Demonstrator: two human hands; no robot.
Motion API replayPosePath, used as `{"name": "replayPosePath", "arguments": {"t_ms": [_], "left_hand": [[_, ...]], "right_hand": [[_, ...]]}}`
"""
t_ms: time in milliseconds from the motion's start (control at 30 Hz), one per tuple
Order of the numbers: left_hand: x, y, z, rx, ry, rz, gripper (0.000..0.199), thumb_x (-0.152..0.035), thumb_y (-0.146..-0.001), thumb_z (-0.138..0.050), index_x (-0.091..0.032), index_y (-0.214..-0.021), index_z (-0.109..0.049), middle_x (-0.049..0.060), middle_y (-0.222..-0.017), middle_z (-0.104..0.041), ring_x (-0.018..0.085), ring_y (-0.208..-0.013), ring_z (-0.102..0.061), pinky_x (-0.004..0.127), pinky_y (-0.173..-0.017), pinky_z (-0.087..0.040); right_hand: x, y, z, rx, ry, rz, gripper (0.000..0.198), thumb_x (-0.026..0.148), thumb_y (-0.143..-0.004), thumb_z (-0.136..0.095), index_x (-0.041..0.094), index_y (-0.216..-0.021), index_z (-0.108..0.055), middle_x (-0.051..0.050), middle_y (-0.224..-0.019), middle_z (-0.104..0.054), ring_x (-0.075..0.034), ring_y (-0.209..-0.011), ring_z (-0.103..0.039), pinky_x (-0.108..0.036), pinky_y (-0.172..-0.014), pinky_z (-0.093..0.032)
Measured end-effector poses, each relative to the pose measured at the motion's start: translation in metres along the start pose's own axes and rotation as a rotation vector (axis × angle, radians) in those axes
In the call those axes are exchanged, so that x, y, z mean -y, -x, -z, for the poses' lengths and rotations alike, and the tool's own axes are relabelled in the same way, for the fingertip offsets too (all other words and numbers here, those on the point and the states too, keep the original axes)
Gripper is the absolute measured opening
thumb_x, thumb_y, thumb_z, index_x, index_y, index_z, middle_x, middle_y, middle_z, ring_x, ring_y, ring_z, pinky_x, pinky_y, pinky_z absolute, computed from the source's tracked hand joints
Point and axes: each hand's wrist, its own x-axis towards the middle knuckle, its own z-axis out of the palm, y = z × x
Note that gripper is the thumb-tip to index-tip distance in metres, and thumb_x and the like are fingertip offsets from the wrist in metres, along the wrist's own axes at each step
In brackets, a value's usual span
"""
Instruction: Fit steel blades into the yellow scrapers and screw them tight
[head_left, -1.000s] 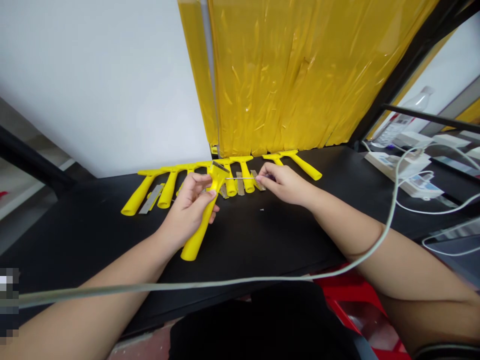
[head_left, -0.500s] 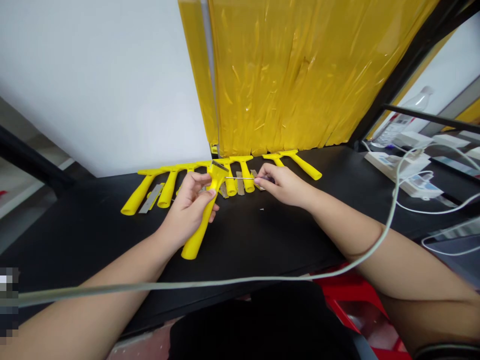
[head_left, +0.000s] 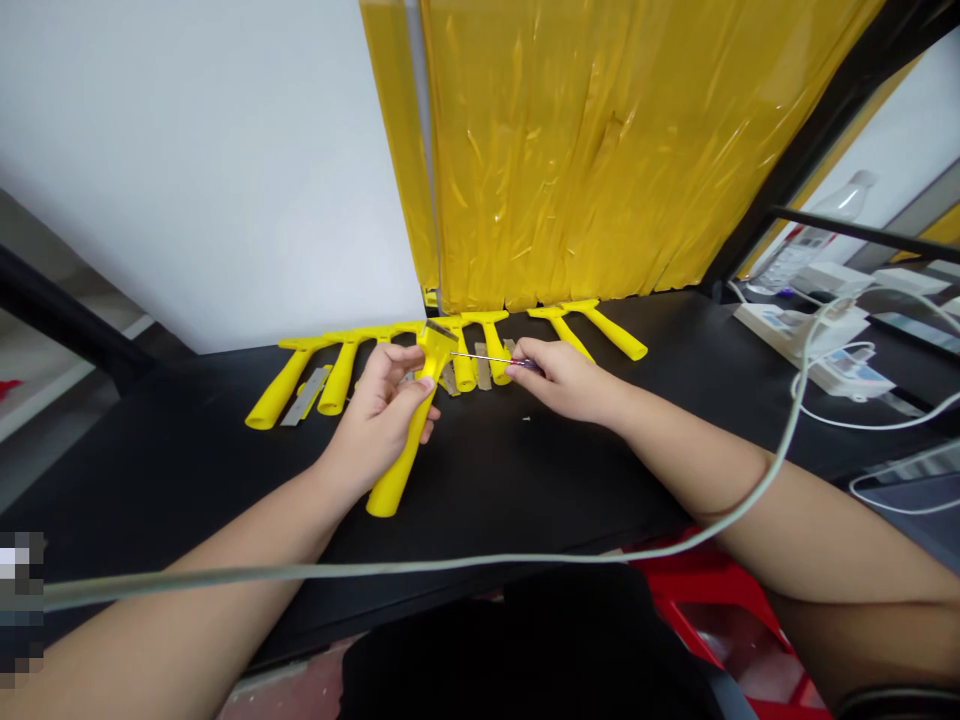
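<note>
My left hand (head_left: 390, 400) is closed around the yellow handle of a scraper (head_left: 401, 470), which it holds tilted above the black tabletop. A metal blade edge shows at the scraper's head. My right hand (head_left: 562, 375) grips a screwdriver (head_left: 484, 357) by its dark handle. The thin shaft points left, and its tip meets the side of the scraper's head. A small screw (head_left: 526, 418) lies on the table below my right hand. Behind my hands, several yellow scraper handles (head_left: 281, 390) rest in a row, with a flat grey blade (head_left: 306, 396) among them.
A white cable (head_left: 450, 563) crosses in front of me, over both forearms. White electrical boxes (head_left: 810, 340) and a clear plastic bottle (head_left: 810, 235) stand at the right. A white panel (head_left: 210, 180) and yellow plastic sheeting (head_left: 570, 150) close off the back. Below the table is a red stool (head_left: 712, 590).
My right hand's fingers have shifted on the screwdriver handle, and its tip stays at the scraper's head. My left hand keeps the same hold. The whole view has shifted slightly.
</note>
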Motion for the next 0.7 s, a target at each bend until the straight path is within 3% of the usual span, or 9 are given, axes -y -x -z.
{"name": "replayPosePath", "arguments": {"t_ms": [133, 200, 333, 467, 567, 700], "left_hand": [[0.001, -0.001, 0.000, -0.001, -0.008, 0.001, 0.031, -0.029, -0.089, -0.071, -0.024, -0.109, -0.048, 0.003, -0.114, -0.054, 0.011, -0.063, -0.066, 0.022, -0.041, -0.050], [0.003, -0.001, 0.002, 0.006, -0.011, -0.007, 0.030, -0.030, -0.090, -0.071, -0.025, -0.109, -0.048, 0.003, -0.114, -0.054, 0.011, -0.063, -0.066, 0.022, -0.041, -0.050], [0.005, -0.001, 0.004, 0.035, -0.024, -0.024, 0.030, -0.030, -0.091, -0.070, -0.025, -0.110, -0.049, 0.002, -0.112, -0.054, 0.011, -0.062, -0.067, 0.023, -0.041, -0.051], [0.004, -0.001, 0.005, 0.046, -0.032, -0.032, 0.029, -0.030, -0.091, -0.071, -0.025, -0.110, -0.049, 0.001, -0.111, -0.053, 0.011, -0.063, -0.067, 0.023, -0.042, -0.051], [0.004, -0.001, 0.003, 0.046, -0.017, -0.018, 0.031, -0.030, -0.090, -0.072, -0.025, -0.110, -0.049, 0.001, -0.110, -0.054, 0.011, -0.062, -0.067, 0.022, -0.041, -0.051], [0.004, -0.001, 0.002, 0.058, 0.017, 0.046, 0.033, -0.032, -0.089, -0.072, -0.026, -0.111, -0.049, 0.001, -0.114, -0.056, 0.011, -0.059, -0.068, 0.022, -0.041, -0.050]], "right_hand": [[0.005, -0.001, 0.001, 0.016, -0.062, -0.016, 0.032, 0.039, -0.100, -0.056, 0.019, -0.075, -0.057, 0.003, -0.065, -0.046, -0.013, -0.061, -0.040, -0.028, -0.060, -0.031], [0.007, -0.001, 0.001, 0.080, -0.201, -0.125, 0.035, 0.042, -0.100, -0.057, 0.019, -0.073, -0.059, 0.005, -0.058, -0.041, -0.012, -0.055, -0.036, -0.027, -0.056, -0.028], [0.008, 0.000, 0.003, 0.225, -0.682, -0.446, 0.039, 0.045, -0.099, -0.062, 0.021, -0.070, -0.051, 0.010, -0.051, -0.026, -0.008, -0.046, -0.019, -0.023, -0.046, -0.019], [0.008, -0.001, 0.006, 0.310, -0.931, -0.554, 0.039, 0.043, -0.096, -0.068, 0.020, -0.070, -0.050, 0.011, -0.056, -0.025, -0.006, -0.047, -0.014, -0.020, -0.043, -0.015], [0.009, -0.002, 0.007, 0.327, -0.786, -0.490, 0.036, 0.041, -0.100, -0.059, 0.019, -0.072, -0.055, 0.009, -0.056, -0.030, -0.007, -0.046, -0.023, -0.020, -0.044, -0.022], [0.009, 0.000, 0.018, 0.336, -0.290, -0.275, 0.022, 0.026, -0.099, -0.054, 0.016, -0.085, -0.069, -0.001, -0.071, -0.060, -0.013, -0.064, -0.056, -0.024, -0.061, -0.044]]}}
